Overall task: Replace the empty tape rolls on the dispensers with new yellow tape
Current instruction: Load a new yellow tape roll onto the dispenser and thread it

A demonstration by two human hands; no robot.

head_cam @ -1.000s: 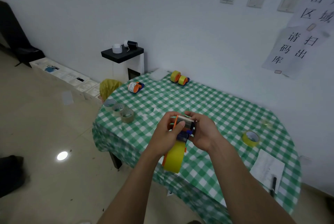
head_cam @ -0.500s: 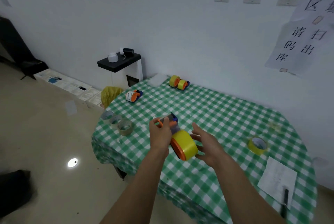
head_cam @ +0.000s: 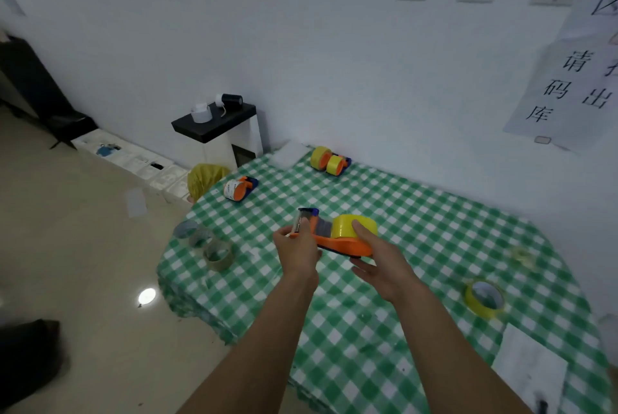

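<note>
Above the table, I hold the dispenser, left hand clamped on its blade end, right hand clasping the other, yellow roll loaded; the far dispenser looks unrefilled, a spare roll waiting.

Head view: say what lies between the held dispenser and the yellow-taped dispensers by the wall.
Only bare checked tablecloth separates the held dispenser from the wall-side dispensers, head view.

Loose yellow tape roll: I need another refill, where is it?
Head view: loose yellow tape roll lies flat, right side of the table, just beyond the white paper.
</note>
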